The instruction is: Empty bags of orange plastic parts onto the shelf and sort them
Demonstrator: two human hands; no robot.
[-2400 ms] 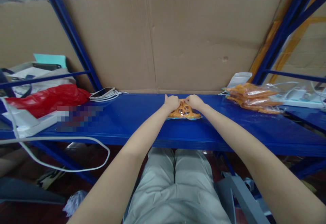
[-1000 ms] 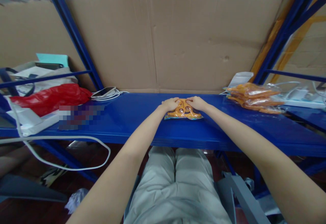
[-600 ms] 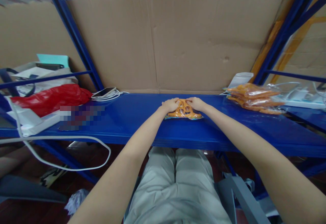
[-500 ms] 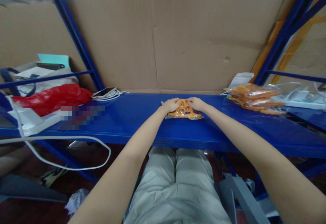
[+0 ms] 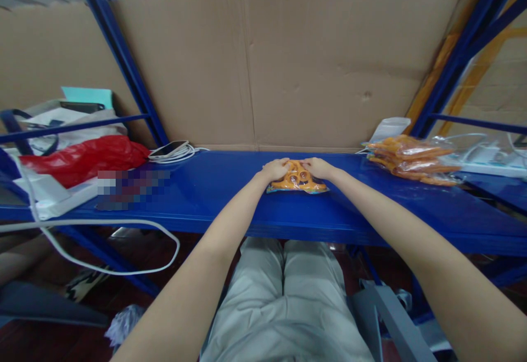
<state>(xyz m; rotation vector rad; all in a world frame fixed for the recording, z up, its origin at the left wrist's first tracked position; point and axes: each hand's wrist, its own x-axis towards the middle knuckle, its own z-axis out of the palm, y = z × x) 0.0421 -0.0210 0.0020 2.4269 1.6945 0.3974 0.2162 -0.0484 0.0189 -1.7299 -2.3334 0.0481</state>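
A clear plastic packet with orange pieces inside (image 5: 297, 180) lies on the blue shelf top (image 5: 222, 186), in front of me. Round openings show in the orange pieces, whose exact kind I cannot make out. My left hand (image 5: 276, 170) grips the packet's upper left side. On the upper right side, my right hand (image 5: 318, 168) holds it with the fingers curled in. Some fingertips of both hands are hidden behind the packet.
Several similar orange packets (image 5: 411, 159) are piled at the right, beside a white power strip (image 5: 494, 167). At the left are a red plastic bag (image 5: 94, 156), a phone (image 5: 168, 149) on a coiled white cable, and a white cable loop (image 5: 164, 266) hanging over the front edge. Cardboard (image 5: 308, 66) stands behind.
The fingers at the outer side of my left hand have drawn in slightly. The packet and my right hand look the same.
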